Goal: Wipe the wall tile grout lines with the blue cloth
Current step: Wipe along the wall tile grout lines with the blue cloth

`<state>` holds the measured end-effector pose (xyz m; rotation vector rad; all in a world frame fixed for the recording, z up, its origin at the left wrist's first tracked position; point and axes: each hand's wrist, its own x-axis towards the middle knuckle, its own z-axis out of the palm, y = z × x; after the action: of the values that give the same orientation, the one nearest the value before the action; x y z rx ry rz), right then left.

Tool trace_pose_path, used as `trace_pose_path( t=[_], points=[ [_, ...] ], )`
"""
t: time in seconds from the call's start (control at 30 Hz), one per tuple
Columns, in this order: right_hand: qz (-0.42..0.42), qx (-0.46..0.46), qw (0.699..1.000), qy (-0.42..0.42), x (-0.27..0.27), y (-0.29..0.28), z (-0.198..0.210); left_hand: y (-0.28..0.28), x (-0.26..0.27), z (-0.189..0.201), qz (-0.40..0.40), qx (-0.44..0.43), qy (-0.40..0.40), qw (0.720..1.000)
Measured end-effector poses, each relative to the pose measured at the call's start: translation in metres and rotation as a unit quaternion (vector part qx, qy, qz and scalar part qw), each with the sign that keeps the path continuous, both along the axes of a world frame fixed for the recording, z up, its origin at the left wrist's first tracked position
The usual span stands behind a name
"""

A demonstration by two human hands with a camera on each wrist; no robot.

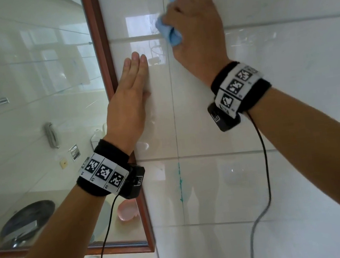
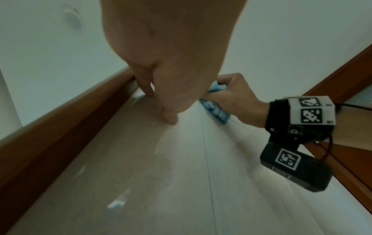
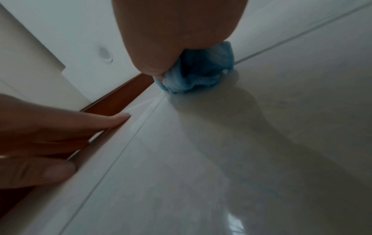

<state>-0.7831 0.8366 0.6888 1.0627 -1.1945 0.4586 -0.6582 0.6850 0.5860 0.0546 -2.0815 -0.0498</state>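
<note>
Right hand [image 1: 194,25] fingers curled around blue cloth [image 1: 169,33] on grout line [image 1: 174,107], left hand [image 1: 128,106] fingers straight, flat on tile.

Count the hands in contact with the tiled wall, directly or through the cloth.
2. The left hand lies flat on a tile beside the mirror frame; the right hand presses the blue cloth where grout lines cross. None hidden.

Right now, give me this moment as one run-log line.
right hand: grips blue cloth, pressed on wall grout crossing | left hand: flat on tile beside mirror frame | teal marks lower on vertical grout line
</note>
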Motion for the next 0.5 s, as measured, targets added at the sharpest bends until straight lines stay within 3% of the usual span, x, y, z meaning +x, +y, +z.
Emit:
trace_pose_path(
  t=[0.13,0.23,0.4,0.5],
  points=[
    [0.025,-0.014,0.999,-0.023,0.004,-0.007,-0.013,-0.001,0.000,0.001,-0.006,0.004,0.003,1.000],
    [0.030,0.074,0.997,-0.023,0.008,-0.006,-0.072,-0.002,-0.001,0.001,-0.008,0.007,0.000,1.000],
    [-0.006,0.204,0.979,0.011,0.009,0.010,-0.209,-0.002,0.002,0.001,0.004,0.006,-0.022,1.000],
    [-0.021,0.229,0.971,0.065,0.006,0.017,-0.219,-0.004,0.005,0.002,0.005,-0.003,-0.028,1.000]
  ],
)
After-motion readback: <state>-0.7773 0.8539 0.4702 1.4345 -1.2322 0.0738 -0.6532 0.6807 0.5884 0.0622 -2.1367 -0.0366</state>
